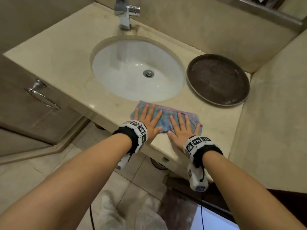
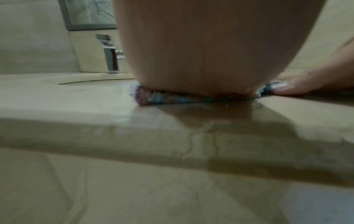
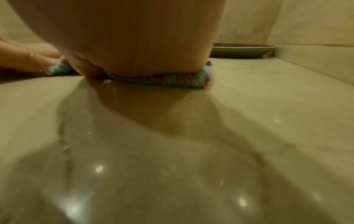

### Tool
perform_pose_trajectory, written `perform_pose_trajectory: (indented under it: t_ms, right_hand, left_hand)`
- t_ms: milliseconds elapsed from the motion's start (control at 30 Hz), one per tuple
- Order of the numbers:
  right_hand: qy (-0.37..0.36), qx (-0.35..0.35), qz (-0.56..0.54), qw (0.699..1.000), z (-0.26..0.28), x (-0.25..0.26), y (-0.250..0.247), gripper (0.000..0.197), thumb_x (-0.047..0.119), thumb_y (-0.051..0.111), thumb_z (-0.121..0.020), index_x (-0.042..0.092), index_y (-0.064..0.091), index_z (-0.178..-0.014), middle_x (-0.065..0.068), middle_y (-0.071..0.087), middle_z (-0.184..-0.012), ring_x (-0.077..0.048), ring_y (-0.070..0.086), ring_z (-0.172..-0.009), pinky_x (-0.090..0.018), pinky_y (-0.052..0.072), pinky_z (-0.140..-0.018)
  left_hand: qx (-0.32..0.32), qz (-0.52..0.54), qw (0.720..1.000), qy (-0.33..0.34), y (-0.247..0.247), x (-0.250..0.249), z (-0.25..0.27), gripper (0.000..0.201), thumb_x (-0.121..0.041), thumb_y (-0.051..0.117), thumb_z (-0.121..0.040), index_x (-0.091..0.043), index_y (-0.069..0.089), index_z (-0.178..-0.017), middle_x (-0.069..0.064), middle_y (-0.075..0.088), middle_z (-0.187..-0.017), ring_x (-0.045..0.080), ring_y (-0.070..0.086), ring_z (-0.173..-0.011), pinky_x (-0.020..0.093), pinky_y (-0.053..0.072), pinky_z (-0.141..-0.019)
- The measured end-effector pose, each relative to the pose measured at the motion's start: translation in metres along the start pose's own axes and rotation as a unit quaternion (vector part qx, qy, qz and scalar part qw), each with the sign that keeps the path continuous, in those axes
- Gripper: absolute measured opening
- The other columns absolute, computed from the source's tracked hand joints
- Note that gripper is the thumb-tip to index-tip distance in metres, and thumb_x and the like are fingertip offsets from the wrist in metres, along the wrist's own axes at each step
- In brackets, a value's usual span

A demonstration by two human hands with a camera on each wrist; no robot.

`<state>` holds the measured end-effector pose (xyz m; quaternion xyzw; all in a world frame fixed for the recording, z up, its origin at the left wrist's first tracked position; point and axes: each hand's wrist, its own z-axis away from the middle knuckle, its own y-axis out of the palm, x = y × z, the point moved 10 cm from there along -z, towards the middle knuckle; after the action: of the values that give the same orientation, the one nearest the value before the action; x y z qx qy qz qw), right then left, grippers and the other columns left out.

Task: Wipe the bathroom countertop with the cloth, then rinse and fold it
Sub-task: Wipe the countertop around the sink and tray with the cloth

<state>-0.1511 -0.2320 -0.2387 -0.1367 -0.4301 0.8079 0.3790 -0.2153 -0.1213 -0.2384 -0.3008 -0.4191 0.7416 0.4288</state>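
Observation:
A blue and pink cloth (image 1: 166,116) lies flat in a folded strip on the beige countertop (image 1: 221,123), just in front of the sink (image 1: 137,70). My left hand (image 1: 147,120) presses its left half with straight, spread fingers. My right hand (image 1: 182,128) presses its right half the same way. In the left wrist view the palm (image 2: 201,53) sits on the cloth (image 2: 162,98), and the right hand's thumb (image 2: 298,84) touches the cloth beside it. In the right wrist view the palm (image 3: 134,37) covers the cloth (image 3: 162,82).
A dark round tray (image 1: 218,79) lies on the counter right of the sink, near the corner walls. The chrome tap (image 1: 125,13) stands behind the basin. A cabinet with a metal handle (image 1: 41,95) is at the left. The counter's front edge (image 1: 159,151) runs under my wrists.

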Motion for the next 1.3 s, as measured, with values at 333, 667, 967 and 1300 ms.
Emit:
perform_pose_trajectory:
  t_ms: [333, 667, 967, 1300]
  right_hand:
    - [0.125, 0.009, -0.075, 0.989, -0.024, -0.06, -0.015, 0.059, 0.049, 0.014, -0.097, 0.039, -0.018, -0.145, 0.006, -0.029, -0.155, -0.023, -0.024, -0.145, -0.066, -0.008, -0.109]
    - [0.169, 0.021, -0.114, 0.979, -0.054, -0.092, -0.029, 0.07, 0.06, 0.016, -0.091, 0.035, -0.019, -0.146, 0.003, -0.029, -0.155, -0.033, -0.028, -0.142, -0.063, -0.007, -0.113]
    - [0.168, 0.043, -0.179, 0.968, -0.049, -0.097, -0.049, 0.057, 0.044, 0.018, -0.099, 0.035, -0.009, -0.148, 0.001, -0.018, -0.158, -0.029, -0.023, -0.145, -0.052, -0.012, -0.117]
    - [0.279, -0.022, -0.19, 0.941, -0.028, -0.114, -0.03, 0.069, 0.064, 0.02, -0.089, 0.039, -0.007, -0.148, 0.004, -0.02, -0.158, -0.026, -0.017, -0.147, -0.06, 0.002, -0.116]
  left_hand:
    - [-0.001, -0.018, 0.998, 0.058, -0.02, -0.064, -0.044, 0.065, -0.05, 0.022, -0.097, -0.028, -0.012, -0.148, 0.004, -0.02, -0.157, 0.027, -0.019, -0.145, 0.049, -0.016, -0.115]
    - [0.009, -0.049, 0.992, 0.115, -0.043, -0.082, -0.089, 0.065, -0.051, 0.023, -0.096, -0.032, -0.011, -0.148, 0.0, -0.017, -0.158, 0.024, -0.015, -0.146, 0.049, -0.005, -0.117]
    - [0.023, -0.098, 0.974, 0.201, -0.047, -0.091, -0.097, 0.066, -0.05, 0.023, -0.097, -0.027, -0.01, -0.149, 0.003, -0.02, -0.157, 0.027, -0.019, -0.145, 0.049, -0.003, -0.118]
    - [0.056, -0.174, 0.911, 0.37, -0.056, -0.105, -0.105, 0.065, -0.047, 0.022, -0.098, -0.025, -0.012, -0.149, 0.007, -0.019, -0.157, 0.028, -0.015, -0.146, 0.047, -0.007, -0.119]
